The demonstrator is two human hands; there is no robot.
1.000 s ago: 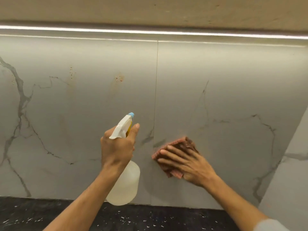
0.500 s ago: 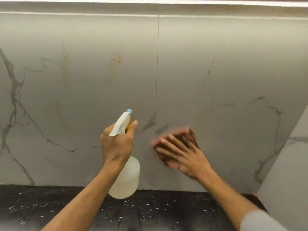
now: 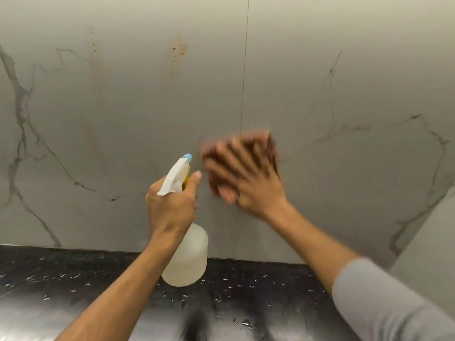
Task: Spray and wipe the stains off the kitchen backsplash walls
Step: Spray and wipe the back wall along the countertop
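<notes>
Blur smears right hand [image 3: 248,178] over cloth [image 3: 268,148].

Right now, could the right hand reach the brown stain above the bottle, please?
Probably yes: the stain lies up-left of the right hand on the same wall, nothing between; the left hand and bottle sit lower.

Marble-look backsplash [image 3: 123,114]; glossy black counter [image 3: 73,279]; translucent plastic bottle [image 3: 189,257]

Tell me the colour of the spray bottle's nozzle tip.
Light blue nozzle tip on a white trigger head; the head view shows it clearly.
</notes>
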